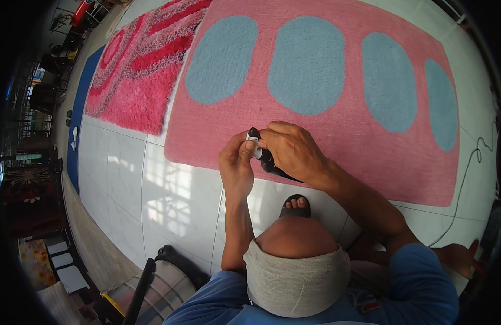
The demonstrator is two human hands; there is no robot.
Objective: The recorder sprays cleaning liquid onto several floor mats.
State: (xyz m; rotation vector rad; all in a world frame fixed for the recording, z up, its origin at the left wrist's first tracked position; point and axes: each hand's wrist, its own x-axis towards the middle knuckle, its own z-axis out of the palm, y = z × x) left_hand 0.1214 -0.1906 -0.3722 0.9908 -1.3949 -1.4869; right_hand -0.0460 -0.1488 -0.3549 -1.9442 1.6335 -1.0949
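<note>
Both of my hands meet over the near edge of a pink rug (230,134) with pale blue oval patches. Between them is a small cylindrical device (256,152), with a white body and a dark rounded tip. The thumb and fingers of my left hand (238,162) pinch its white body near the tip. My right hand (295,150) grips it from the other side, and its fingers hide part of the device. A black curved part (271,165) shows below the white body and runs under my right hand; its full shape is hidden.
A shaggy pink and red rug (136,97) lies to the left, beside a blue strip (78,122). A thin cable (463,183) crosses the white tiled floor (124,174) at right. At lower left stands a clear plastic container (165,284) with black parts. My sandalled foot (296,205) is below my hands.
</note>
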